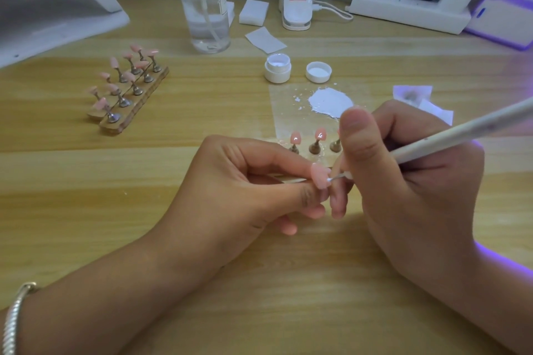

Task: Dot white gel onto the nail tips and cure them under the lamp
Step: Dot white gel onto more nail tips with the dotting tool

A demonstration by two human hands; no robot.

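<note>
My left hand pinches a pink nail tip on its stand between thumb and fingers. My right hand grips a white dotting pen, and its fine metal point touches the pink tip. Just behind my fingers a holder strip carries more pink nail tips on metal stands. A clear palette sheet holds a puddle of white gel. The open white gel jar and its lid stand behind the palette.
A second wooden holder with several pink tips lies at the left. A white curing lamp stands far left; a purple-lit lamp is far right. Two bottles, lint-free wipes and a power strip line the back.
</note>
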